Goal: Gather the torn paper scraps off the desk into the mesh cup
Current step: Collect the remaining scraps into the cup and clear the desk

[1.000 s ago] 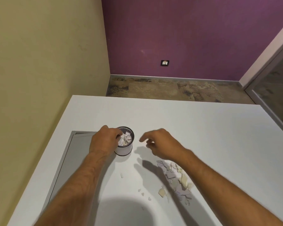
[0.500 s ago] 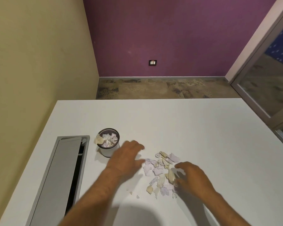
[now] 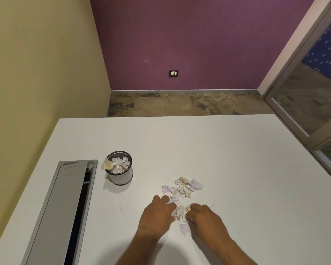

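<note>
Up on the white bench: pretty much everything that matters, seen from the head camera looking down.
Scraps: a loose pile of torn paper scraps, pale lilac and cream, sits right of center, and its near end runs in between both hands.
Stray bit: one tiny scrap lies off on its own, left of the pile.
Left hand: palm down, fingers curled against the near scraps and touching them; can't tell if it's actually pinching anything.
Right hand: same deal, knuckles up, fingertips tucked into the paper from the other side, grip hidden.
Mesh cup: upright, well left of the pile, already stuffed with scraps, one cream piece hanging over its left rim.
Cable hatch: grey flap set into the bench just left of the cup, looks partly open.
</note>
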A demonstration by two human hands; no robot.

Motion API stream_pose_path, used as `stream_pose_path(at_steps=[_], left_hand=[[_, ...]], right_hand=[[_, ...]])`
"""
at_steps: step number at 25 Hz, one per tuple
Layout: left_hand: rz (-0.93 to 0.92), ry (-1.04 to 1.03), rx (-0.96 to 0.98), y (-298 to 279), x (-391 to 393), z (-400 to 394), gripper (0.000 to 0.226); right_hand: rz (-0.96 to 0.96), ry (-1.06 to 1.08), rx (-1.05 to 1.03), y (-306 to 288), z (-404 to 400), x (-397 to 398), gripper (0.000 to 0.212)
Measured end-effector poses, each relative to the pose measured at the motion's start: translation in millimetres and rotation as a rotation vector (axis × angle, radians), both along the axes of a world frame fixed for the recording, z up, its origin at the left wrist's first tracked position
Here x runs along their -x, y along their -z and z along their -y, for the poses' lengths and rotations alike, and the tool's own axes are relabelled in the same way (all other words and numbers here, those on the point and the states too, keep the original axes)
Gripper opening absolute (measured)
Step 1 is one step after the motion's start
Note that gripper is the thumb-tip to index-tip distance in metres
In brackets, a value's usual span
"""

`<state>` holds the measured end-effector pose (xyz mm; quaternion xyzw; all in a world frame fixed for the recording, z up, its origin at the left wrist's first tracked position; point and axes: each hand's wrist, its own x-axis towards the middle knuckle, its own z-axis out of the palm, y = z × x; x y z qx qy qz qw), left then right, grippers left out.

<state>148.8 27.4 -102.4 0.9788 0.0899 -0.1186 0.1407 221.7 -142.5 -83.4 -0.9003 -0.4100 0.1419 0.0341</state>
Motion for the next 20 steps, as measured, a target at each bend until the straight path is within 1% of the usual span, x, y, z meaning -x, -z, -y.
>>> stream_pose_path(at_steps=[2,5,9,10,12,14,16,18,20], left_hand=[[0.031,-0.075,0.082,4,7,-1,0.023],[0.121,-0.159,0.17,10,16,-3,0.024],[0.235,-0.33,0.294,17,25,-7,0.031],[0.253,-0.362,0.317,17,27,-8,0.031],[0.303,-0.421,0.368,13,32,-11,0.03],[0.375,-0.471,0.417,6,39,-14,0.026],[0.464,-0.517,0.459,-2,47,-19,0.022],[0.543,-0.555,0.477,-12,56,-26,0.02],[0.619,-0.583,0.469,-23,64,-35,0.02]], right_hand=[[0.014,0.014,-0.074,6,4,2,0.027],[-0.001,0.066,-0.163,9,7,1,0.029],[-0.136,0.327,-0.371,-6,1,-5,0.014],[-0.184,0.382,-0.443,-13,-2,-8,0.014],[-0.291,0.432,-0.587,-30,-15,-13,0.021],[-0.369,0.401,-0.682,-52,-40,-17,0.027],[-0.413,0.32,-0.739,-72,-77,-21,0.019],[-0.411,0.21,-0.735,-88,-123,-23,0.01],[-0.358,0.079,-0.669,-98,-167,-27,0.01]])
